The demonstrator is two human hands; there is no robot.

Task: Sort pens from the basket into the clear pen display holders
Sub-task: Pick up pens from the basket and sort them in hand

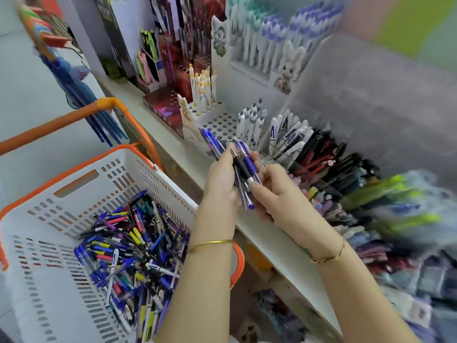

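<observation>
A bunch of pens (238, 179) is being gripped in the curled left hand (221, 180), up and right of the white basket (160, 186). One blue pen (250, 167), pointing up and away, is being pinched by the right hand (275, 194), the hand nearer the shelf (262, 235).

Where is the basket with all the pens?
The white basket sits lower left in the head view, beside the shelf, below-left of the left hand and right hand holding a bunch of pens.
</observation>
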